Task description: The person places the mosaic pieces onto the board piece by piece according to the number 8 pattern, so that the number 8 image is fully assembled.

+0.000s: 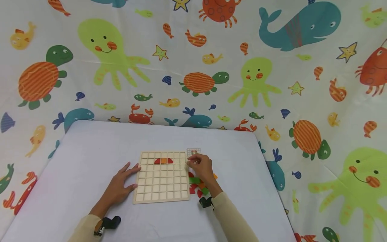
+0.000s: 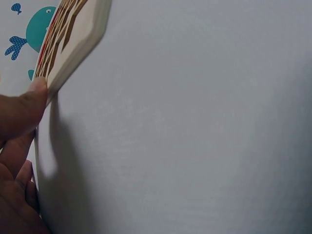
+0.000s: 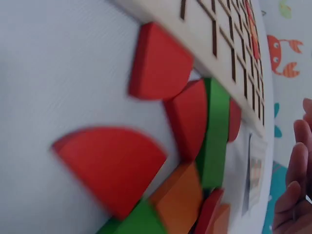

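Note:
A square wooden grid board [image 1: 163,203] lies on the white table, with a row of red, orange and red pieces [image 1: 164,161] in its upper cells. My left hand [image 1: 119,188] rests at the board's left edge, fingers spread; its thumb [image 2: 36,100] touches the rim in the left wrist view. Beyond the board's upper right edge is a small pattern card [image 1: 194,150]. Beside that card, my right hand [image 1: 203,168] hovers with loosely bent fingers [image 3: 297,165]; no piece shows between them. Loose red, green and orange pieces [image 1: 194,180] lie partly under the right wrist.
Among the loose pieces, a red quarter-round [image 3: 117,161] lies a little apart, and a green bar [image 3: 214,136] leans close to the board's edge. Behind the white table [image 1: 248,161] hangs a cloth [image 1: 169,30] printed with sea animals.

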Demonstrator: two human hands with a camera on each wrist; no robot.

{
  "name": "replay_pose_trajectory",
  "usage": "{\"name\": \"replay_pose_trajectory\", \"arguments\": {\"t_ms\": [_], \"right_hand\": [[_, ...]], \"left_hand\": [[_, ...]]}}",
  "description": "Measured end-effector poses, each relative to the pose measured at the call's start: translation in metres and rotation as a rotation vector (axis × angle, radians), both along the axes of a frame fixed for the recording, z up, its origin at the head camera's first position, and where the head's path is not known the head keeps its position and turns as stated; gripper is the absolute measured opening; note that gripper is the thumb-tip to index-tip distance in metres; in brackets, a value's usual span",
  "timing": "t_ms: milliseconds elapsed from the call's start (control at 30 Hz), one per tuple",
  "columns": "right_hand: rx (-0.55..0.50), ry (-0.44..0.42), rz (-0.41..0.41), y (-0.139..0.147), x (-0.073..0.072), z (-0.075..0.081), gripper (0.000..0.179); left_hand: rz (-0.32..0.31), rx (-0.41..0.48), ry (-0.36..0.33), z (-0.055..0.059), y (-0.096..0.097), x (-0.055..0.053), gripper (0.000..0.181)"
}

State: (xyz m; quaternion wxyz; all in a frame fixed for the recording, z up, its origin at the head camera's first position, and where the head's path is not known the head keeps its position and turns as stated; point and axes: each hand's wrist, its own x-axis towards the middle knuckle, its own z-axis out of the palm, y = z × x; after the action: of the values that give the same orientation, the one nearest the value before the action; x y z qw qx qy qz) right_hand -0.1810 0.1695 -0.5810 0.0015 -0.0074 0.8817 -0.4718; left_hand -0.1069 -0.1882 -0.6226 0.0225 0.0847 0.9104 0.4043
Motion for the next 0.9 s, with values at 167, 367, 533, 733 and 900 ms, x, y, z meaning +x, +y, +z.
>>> {"name": "replay_pose_trajectory", "arguments": {"t_ms": [167,367,533,733,900], "right_hand": [[0.020,-0.047,-0.041,0.013,0.012,-0.003,0.008],[0.059,-0.104,-0.068,0.020,0.023,-0.009,0.009],[0.124,-0.114,-0.074,0.020,0.029,-0.014,0.010],[0.157,-0.141,-0.078,0.020,0.037,-0.016,0.013],[0.172,-0.175,-0.068,0.022,0.044,-0.016,0.017]], "left_hand": [[-0.005,0.016,-0.013,-0.001,-0.002,0.001,0.073],[-0.011,0.016,0.008,-0.001,-0.003,0.001,0.072],[-0.014,0.023,0.013,-0.001,-0.003,0.001,0.072],[-0.013,0.017,0.000,-0.002,-0.002,0.000,0.072],[-0.006,0.020,-0.012,0.000,-0.003,0.000,0.073]]}}
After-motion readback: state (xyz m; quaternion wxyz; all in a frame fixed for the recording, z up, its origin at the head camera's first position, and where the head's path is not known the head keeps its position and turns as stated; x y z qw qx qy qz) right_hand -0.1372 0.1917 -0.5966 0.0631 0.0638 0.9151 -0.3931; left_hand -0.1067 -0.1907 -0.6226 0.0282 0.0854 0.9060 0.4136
